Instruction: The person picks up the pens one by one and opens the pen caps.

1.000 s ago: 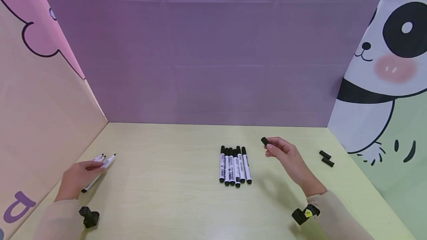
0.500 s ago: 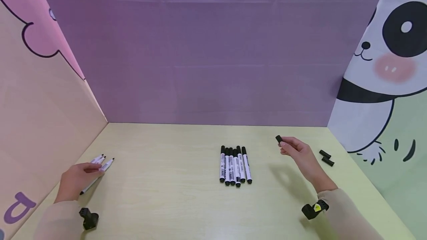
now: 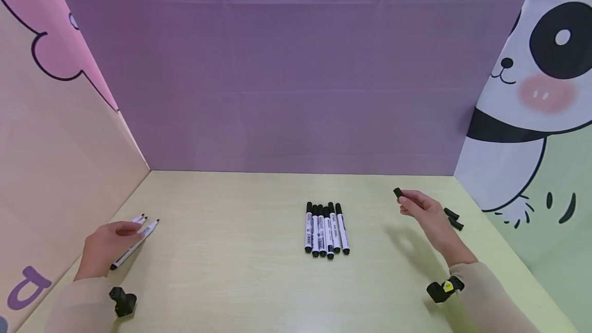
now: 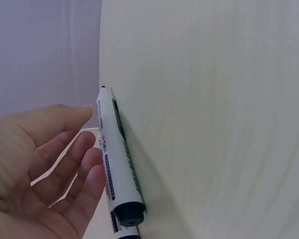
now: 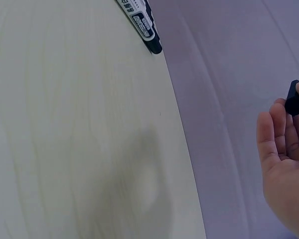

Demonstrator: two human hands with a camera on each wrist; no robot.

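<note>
right of the marker row (image 3: 321, 230), right hand (image 3: 425, 220) pinches a cap (image 3: 398, 193); leftward, left hand (image 3: 108, 245) loose by an uncapped marker (image 4: 117, 159)!

1. Marker row (image 3: 321, 233): on table (image 3: 231, 240), between left hand (image 3: 108, 245) and right hand (image 3: 426, 220).
2. Loose markers (image 3: 135, 244): beside left hand.
3. Two caps (image 3: 456, 224): on table, right of right hand.
4. Held cap (image 3: 398, 193): in right hand.

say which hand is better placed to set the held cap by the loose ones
Right, I'd judge: the right hand pinches the cap near the two loose caps, while the left hand is across the table by uncapped markers.
</note>
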